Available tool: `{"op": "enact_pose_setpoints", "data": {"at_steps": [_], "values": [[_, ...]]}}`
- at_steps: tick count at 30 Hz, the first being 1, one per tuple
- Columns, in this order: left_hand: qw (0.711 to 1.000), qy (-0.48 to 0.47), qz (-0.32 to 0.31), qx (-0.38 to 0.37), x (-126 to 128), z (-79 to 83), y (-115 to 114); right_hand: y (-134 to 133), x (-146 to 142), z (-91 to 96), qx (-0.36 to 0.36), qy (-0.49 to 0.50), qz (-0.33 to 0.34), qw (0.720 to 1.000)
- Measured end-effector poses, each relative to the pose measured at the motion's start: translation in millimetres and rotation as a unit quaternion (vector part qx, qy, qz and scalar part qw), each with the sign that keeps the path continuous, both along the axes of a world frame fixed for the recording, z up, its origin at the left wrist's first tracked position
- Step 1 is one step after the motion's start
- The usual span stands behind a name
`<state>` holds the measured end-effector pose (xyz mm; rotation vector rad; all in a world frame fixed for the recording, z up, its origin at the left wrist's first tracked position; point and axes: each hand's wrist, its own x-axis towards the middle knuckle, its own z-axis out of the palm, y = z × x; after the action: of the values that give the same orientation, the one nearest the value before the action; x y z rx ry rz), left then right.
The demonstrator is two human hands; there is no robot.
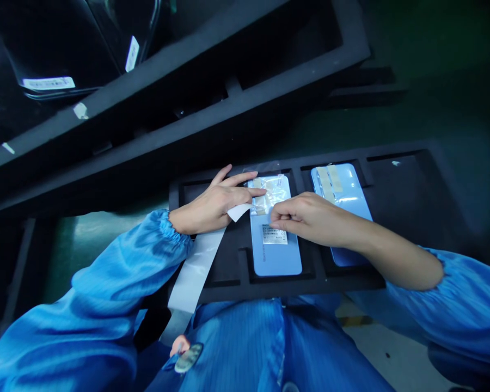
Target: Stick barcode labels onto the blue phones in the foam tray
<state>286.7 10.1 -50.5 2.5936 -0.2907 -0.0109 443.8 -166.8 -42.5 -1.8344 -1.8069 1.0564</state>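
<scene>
A light-blue smartphone (275, 261) lies back side up in a compartment of the black foam tray (286, 285). On its back are a printed label (275, 236) and, higher up, clear film with pale tape strips. My left hand (216, 204) rests over the phone's upper left, fingers stretched onto the film. A white paper strip (198, 267) is held under that palm; one end sticks out by the thumb and the rest hangs over the tray's front edge. My right hand (304, 218) has its fingers curled closed at the label's upper edge; whatever they pinch is hidden.
A second light-blue phone (343, 179) with pale tape strips lies in the compartment to the right, partly behind my right forearm. Beyond the tray stands a larger black foam frame (179, 128). Dark glossy packages (61, 49) with white labels lie at the upper left.
</scene>
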Motion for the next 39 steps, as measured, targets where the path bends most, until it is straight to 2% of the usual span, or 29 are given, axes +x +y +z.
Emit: {"op": "enact_pose_setpoints", "data": {"at_steps": [39], "values": [[1.000,-0.005,0.001,-0.009,-0.2,-2.4,1.0,0.6,-0.1,1.4,0.001,-0.006,0.003,1.000]]}}
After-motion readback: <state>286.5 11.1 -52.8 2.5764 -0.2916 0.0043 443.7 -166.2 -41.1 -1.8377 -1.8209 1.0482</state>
